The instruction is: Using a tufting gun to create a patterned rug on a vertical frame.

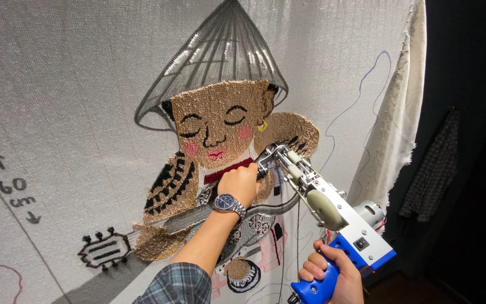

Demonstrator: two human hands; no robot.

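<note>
A big pale backing cloth [74, 67] hangs stretched upright, taking up most of the view, with a half-tufted figure [220, 129] in a cone hat worked into its middle. Against it leans a white and blue tufting gun [324, 208], its needle end pressed to the fabric just right of the figure's neck. The right hand [333, 273] is wrapped tight round the blue grip, carrying the weight; the left hand [240, 183], watch [229, 204] on its wrist, clasps the front handle, seemingly to steady the tip. Loose yarn [367, 84] trails nearby.
</note>
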